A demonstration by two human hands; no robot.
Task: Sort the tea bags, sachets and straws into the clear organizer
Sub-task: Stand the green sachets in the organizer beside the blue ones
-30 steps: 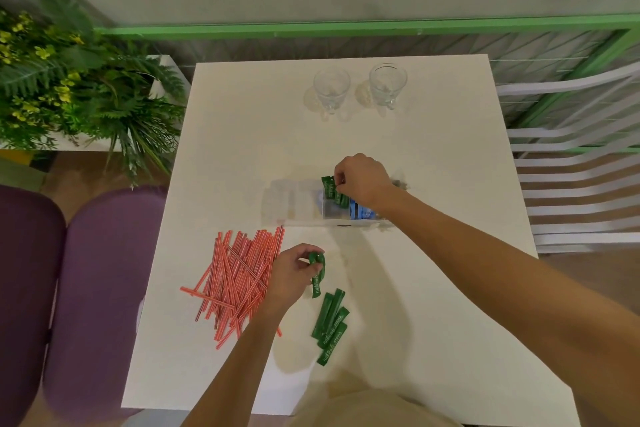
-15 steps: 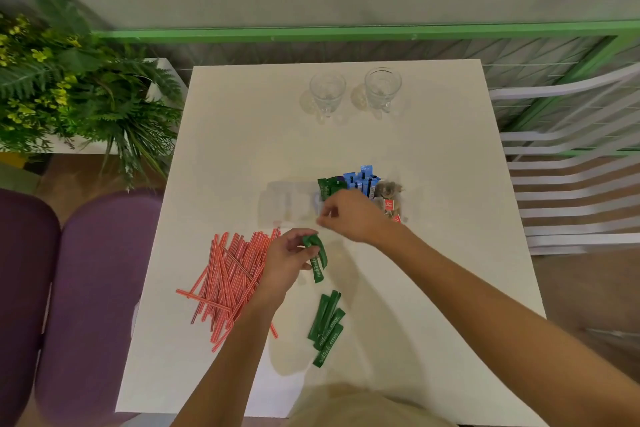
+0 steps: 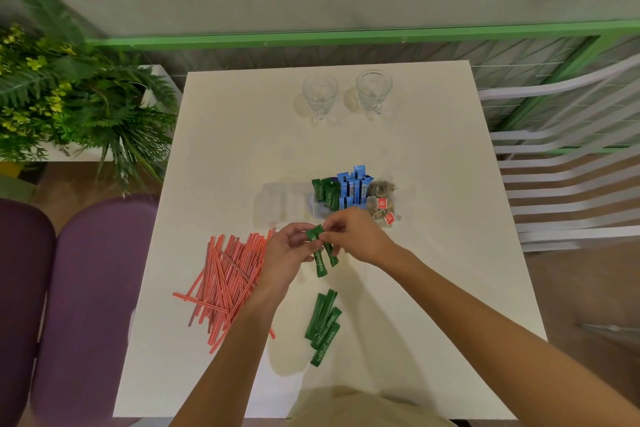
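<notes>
nearest the person, a small heap of loose sachets (image 3: pixel 323 328) lies on the table (image 3: pixel 433 253), well apart from the organizer. just beyond it the hands meet above the table: the left hand (image 3: pixel 287 253) curls its fingers round two or so held sachets (image 3: pixel 322 255), green like the heap, and the right hand (image 3: pixel 356 236) pinches their upper end between thumb and fingertips (whether it has one or both i cannot tell). this looks like a hand-over within the green-sachet step, one passing from left to right for filing. the next move calls for the right hand to carry it to the organizer (image 3: pixel 287 201), just beyond the hands, and stand it upright among the filed sachets (image 3: pixel 325 194), which sit beside the blue sachets (image 3: pixel 353 185), with the tea bags (image 3: pixel 381 199) at the right end; the left compartments look unfilled. the straws (image 3: pixel 228 277), a red pile left of the hands, are not yet sorted, so i judge the task roughly half done. farther on, two glasses (image 3: pixel 319 94) stand near the far edge of the white table. around it are purple seats (image 3: pixel 86 288) at left, a plant (image 3: pixel 79 97) beyond them, a white chair (image 3: pixel 571 184) at right, and a green rail (image 3: pixel 346 36) behind.
</notes>
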